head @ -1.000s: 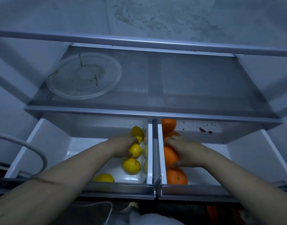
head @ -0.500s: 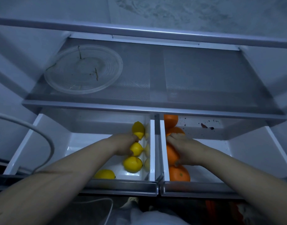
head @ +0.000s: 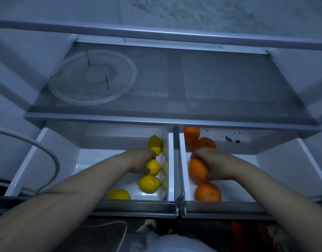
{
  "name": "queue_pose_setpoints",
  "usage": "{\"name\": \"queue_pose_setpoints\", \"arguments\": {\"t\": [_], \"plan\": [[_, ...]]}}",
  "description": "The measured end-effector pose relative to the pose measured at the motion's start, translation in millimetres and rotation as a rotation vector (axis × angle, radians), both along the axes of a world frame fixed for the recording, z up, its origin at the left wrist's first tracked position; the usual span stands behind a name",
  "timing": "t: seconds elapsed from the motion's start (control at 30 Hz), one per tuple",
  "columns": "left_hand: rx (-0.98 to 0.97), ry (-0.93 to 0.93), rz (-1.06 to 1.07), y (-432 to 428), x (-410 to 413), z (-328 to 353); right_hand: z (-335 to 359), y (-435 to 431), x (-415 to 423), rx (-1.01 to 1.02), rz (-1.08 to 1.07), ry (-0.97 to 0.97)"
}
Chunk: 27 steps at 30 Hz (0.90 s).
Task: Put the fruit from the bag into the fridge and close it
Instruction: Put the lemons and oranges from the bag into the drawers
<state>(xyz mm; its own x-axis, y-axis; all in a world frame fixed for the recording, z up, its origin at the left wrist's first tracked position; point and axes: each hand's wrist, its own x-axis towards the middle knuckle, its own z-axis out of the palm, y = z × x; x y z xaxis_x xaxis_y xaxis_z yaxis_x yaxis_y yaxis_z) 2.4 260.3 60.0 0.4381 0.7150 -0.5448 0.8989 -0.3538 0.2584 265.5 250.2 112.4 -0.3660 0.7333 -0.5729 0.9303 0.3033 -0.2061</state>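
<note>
Two white fridge drawers stand pulled out below a glass shelf. In the left drawer lie several yellow lemons along its right wall. My left hand reaches into it and grips one lemon, second from the back. The right drawer holds several oranges along its left wall. My right hand is closed over one orange in the middle of that row. Another orange lies nearer the front, and two more sit behind my hand.
A clear round plastic lid lies on the left of the glass shelf above the drawers. A white cable loops in at the left edge. Dark crumbs speckle the back of the right drawer.
The view has tilted slightly, so shelf and drawers sit a little lower and nearer. Both hands stay in the drawers, still closed on the lemon and the orange, barely shifted.
</note>
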Motion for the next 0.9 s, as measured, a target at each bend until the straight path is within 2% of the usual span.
{"name": "queue_pose_setpoints", "arguments": {"t": [0.2,0.67,0.77,0.9], "plan": [[0.0,-0.015,0.029,0,0,2,-3,2,-6,0.014,0.007,0.09],[-0.048,-0.003,0.046,2,0,3,-11,1,-8,0.035,0.05,0.022],[-0.088,-0.017,0.123,4,-1,21,-5,2,-3,0.068,0.018,0.116],[0.016,-0.07,0.256,-6,-9,75,23,-4,-4,0.208,-0.005,0.291]]}}
